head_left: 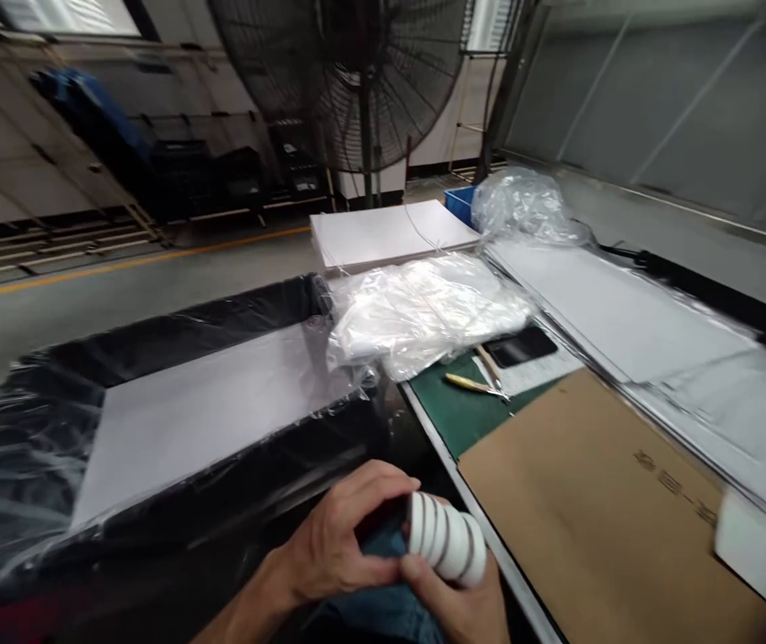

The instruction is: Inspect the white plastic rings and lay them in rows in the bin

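Both of my hands are around a short stack of white round pieces (446,537) with thin dark bands between them, above my lap. My left hand (343,532) is closed at the stack's left end, thumb below and fingers above. Underneath and to the right, my right hand (460,604) wraps the stack, its thumb pressed along the lower left side. The stack lies tilted, with its right end lower. What exactly the pieces are I cannot make out.
At left stands a black-plastic-lined bin (215,340) with white sheets (201,402) inside. The bench at right carries brown cardboard (598,501), yellow-handled pliers (473,385), a phone (523,346) and clear plastic bags (423,304). Behind is a large fan (349,80).
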Demonstrator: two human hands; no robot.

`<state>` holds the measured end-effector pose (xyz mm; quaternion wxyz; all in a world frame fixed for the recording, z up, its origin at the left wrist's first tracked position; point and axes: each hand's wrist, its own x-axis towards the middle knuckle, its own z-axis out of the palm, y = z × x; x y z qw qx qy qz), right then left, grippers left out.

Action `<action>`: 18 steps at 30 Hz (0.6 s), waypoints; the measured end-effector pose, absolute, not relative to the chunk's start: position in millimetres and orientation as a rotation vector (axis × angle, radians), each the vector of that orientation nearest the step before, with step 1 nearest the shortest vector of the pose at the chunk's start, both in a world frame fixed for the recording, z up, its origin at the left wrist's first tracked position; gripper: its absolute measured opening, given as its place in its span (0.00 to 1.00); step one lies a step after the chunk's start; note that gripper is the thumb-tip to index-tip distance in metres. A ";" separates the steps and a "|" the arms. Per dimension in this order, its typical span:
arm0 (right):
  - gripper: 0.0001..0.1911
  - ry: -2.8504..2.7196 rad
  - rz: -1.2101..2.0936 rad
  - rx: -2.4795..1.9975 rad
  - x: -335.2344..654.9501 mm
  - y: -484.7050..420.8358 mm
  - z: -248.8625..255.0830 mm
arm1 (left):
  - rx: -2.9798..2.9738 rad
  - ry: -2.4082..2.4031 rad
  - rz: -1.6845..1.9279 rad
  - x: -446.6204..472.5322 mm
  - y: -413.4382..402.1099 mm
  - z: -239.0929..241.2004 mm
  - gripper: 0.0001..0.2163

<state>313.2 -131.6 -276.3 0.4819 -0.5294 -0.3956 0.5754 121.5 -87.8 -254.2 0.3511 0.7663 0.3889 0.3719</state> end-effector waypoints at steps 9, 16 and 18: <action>0.20 -0.725 1.485 -1.120 312.3 -131.0 -283.7 | 1.867 1.028 1.048 123.6 -85.5 -257.6 0.24; 0.21 -0.733 1.598 -1.161 312.1 -131.6 -275.9 | 1.668 1.030 1.111 120.2 -86.3 -260.5 0.26; 0.22 -0.738 1.616 -1.131 309.4 -130.4 -270.6 | 1.622 1.013 1.114 119.3 -86.0 -260.3 0.26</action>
